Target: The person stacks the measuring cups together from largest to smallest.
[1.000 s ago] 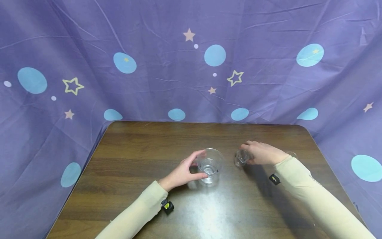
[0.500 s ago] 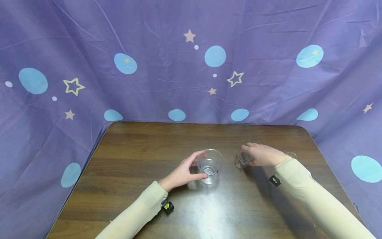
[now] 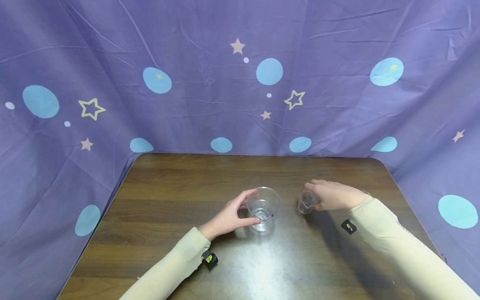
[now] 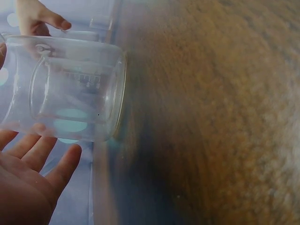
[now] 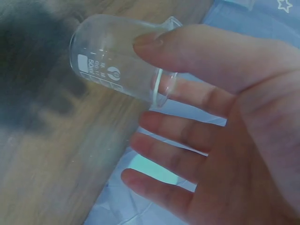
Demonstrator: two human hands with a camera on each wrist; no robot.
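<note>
My left hand [image 3: 228,216] is around a large clear glass beaker [image 3: 265,194] on the table, thumb on the near side and fingers on the far side. Inside it sits a smaller beaker [image 4: 70,91] with printed graduations, seen through the glass in the left wrist view. To the right, my right hand [image 3: 331,196] pinches a small 50 ml beaker [image 5: 112,61] near its rim between thumb and index finger. The other fingers of that hand extend free. In the head view this beaker appears upright at the tabletop; whether its base touches cannot be told.
Both hands work over a brown wood-grain table [image 3: 180,183]. A purple curtain [image 3: 195,83] with stars and blue spots hangs behind it and along both sides. A faint glass rim [image 3: 367,193] shows behind the right wrist, mostly hidden.
My right hand has shifted slightly right and nearer with the small beaker, and its sleeve now covers more of the glass behind the wrist. The left hand and large beaker stay put.
</note>
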